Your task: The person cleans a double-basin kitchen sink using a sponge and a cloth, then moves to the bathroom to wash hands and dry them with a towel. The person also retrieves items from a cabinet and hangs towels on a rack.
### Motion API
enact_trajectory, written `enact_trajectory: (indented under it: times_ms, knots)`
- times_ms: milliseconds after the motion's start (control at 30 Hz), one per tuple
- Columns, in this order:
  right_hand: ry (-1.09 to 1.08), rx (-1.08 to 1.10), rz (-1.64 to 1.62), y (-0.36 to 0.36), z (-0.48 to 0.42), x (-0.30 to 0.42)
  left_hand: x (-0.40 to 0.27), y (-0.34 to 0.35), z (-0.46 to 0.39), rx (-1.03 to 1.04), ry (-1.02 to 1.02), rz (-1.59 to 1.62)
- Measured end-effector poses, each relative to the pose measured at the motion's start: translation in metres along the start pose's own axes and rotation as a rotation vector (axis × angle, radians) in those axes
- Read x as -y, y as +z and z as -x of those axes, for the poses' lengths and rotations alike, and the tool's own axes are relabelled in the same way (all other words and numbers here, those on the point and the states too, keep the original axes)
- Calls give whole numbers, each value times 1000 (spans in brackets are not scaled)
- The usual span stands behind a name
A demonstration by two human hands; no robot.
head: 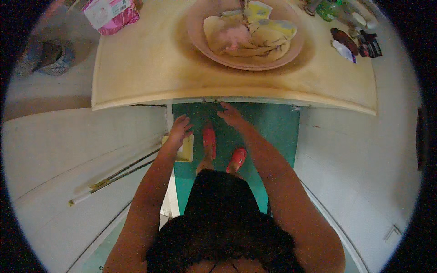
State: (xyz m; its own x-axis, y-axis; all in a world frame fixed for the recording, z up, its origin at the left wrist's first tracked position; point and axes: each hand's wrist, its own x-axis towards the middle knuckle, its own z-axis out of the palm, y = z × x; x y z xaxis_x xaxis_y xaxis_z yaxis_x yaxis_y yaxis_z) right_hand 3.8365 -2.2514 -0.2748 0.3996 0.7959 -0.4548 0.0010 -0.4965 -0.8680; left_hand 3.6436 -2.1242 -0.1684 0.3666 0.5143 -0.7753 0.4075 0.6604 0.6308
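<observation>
Both my hands hang below the front edge of a cream-coloured countertop, above the green floor. My left hand holds nothing, its fingers loosely spread, over a yellow box or bin by the left wall. My right hand is also bare, its fingers apart and its fingertips close to the counter's edge in the picture. On the counter stands a round pinkish basin. In it lies a crumpled yellowish cloth with patterned parts, and something narrow reaches down from above. Neither hand touches the basin.
A pink plastic package lies at the counter's back left. Dark packets, a white-and-purple wrapper and a green bottle are at the right. Two long sticks lean on the left wall. My feet wear red shoes.
</observation>
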Motion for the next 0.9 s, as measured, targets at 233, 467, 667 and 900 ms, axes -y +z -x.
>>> enact_trajectory:
  times_ms: [233, 467, 667, 900]
  knots:
    - [-282, -211, 712, 46, -39, -43, 39, 24, -109, 139, 139, -154]
    - [150, -263, 161, 60, 98, 15, 81, 12, -119, 45, 469, -329]
    - [285, -350, 347, -2, 220, -90, 219, -110, -48, 9, 317, -465]
    - [220, -606, 479, -123, 324, -241, 287, -370, 18, -21, 331, -928]
